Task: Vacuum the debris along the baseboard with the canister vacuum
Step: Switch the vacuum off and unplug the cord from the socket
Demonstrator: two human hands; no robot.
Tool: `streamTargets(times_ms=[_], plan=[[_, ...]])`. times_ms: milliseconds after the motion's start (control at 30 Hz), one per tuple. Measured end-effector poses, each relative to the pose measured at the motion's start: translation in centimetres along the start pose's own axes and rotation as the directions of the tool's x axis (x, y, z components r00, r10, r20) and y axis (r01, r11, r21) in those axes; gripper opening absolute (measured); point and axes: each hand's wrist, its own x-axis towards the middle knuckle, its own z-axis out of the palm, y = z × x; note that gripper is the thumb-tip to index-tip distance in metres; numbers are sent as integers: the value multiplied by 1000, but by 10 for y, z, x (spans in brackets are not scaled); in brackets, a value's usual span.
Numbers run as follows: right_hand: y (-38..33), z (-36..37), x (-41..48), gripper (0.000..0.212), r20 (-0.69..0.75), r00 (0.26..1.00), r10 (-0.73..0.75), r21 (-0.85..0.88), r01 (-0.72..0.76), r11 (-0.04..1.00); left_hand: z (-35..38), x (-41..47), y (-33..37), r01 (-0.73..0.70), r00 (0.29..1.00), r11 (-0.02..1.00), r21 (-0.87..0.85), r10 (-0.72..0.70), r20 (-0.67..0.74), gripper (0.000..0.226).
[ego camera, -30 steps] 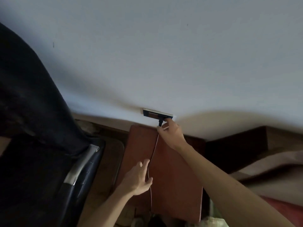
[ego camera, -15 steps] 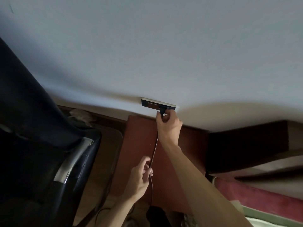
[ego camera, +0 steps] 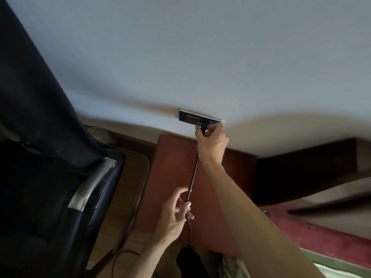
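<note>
Tugging the cord [ego camera: 193, 177] taut could have cocked the plug [ego camera: 202, 127] in the outlet [ego camera: 188, 116] and left it half seated; a slipping pinch would have done the same. The right hand [ego camera: 212, 144] pinched the plug at the outlet, low on the wall [ego camera: 200, 57]. The left hand [ego camera: 173, 214] curled round the cord well below, with the cord straight between them. In the dim light, the plug possibly was not fully home. The vacuum itself was not clearly in view.

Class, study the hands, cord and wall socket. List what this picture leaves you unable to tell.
1. Head view: plug, partly covered by right hand; fully seated in the wall socket or not, cannot tell.
2. Head view: cord, lower end lost in shadow below left hand.
3. Head view: baseboard, mostly hidden by dark chair and red-brown panel; debris too dim to judge.
</note>
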Motion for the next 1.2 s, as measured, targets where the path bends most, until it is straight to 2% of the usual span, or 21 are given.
streamTargets(times_ms=[133,267,667,1200], plan=[[-1,3,0,22,-15,1000,8,30,-8,1000,3,-3,5,50,998,997,-64,-47,44,38],[-2,1,-2,20,-23,1000,7,39,-6,999,4,-8,14,77,995,988,-137,-68,75,30],[-5,4,-4,21,-46,999,14,59,-12,998,10,-29,44,130,991,969,-210,-122,49,28],[1,14,-3,25,-92,995,-27,40,31,999,-30,-23,50,153,981,985,-82,-141,133,31]])
